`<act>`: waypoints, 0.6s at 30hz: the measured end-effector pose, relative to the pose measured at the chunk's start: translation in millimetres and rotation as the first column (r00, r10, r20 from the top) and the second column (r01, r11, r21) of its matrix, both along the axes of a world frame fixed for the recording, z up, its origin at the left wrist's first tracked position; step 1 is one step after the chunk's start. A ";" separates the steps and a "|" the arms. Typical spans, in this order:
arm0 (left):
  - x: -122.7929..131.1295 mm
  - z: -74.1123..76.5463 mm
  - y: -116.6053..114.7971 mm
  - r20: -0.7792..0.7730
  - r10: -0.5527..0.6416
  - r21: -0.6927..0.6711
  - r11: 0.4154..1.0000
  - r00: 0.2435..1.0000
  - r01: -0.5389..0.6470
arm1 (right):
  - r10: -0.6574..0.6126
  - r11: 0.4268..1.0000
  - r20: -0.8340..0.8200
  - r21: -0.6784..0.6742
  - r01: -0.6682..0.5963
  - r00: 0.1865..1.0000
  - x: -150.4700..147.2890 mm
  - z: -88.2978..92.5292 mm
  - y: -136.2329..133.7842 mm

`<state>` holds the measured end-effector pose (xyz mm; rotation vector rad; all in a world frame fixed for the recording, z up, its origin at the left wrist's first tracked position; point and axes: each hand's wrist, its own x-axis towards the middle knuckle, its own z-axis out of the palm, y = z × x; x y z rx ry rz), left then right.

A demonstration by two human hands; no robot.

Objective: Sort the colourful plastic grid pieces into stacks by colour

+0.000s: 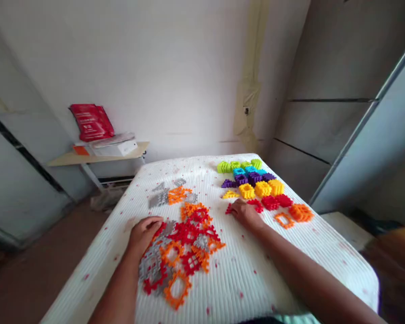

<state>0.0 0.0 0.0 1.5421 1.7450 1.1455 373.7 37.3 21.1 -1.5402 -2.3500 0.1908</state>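
Observation:
My left hand [144,235] rests at the left edge of a loose pile of interlocking plastic tiles, its fingers curled. A red tile [159,230] shows just under those fingers; whether they grip it is hidden. Grey tiles [151,265], orange tiles [177,290] and red tiles [191,263] overlap in the pile. Across the bed, my right hand [245,214] is closed, fingertips down on a small red tile [228,208]. Right beside it lies another red tile [255,205], in line with red stacks [270,202].
Sorted stacks fill the right side: green [223,167], blue [239,172], purple [254,178], yellow [246,191] and orange [301,212]. Grey tiles [158,199] lie farther back left. A small table [67,158] with a red bag [91,122] stands behind the white bedding [243,279].

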 end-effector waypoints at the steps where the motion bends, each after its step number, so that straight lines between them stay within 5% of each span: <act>1: 1.5 2.0 -0.3 0.007 0.004 0.007 1.000 1.000 -0.004 | 0.004 1.000 0.000 0.002 -0.004 1.000 -0.3 0.1 0.0; 12: 7.1 7.8 -2.2 0.042 0.024 0.022 0.999 0.999 -0.025 | -0.045 0.993 0.020 0.115 0.042 0.999 -9.0 3.9 -12.6; 18: 11.8 16.6 -5.4 0.084 0.044 0.026 0.999 0.996 -0.046 | 0.237 0.944 0.015 0.232 -0.234 0.971 -23.1 0.5 -27.8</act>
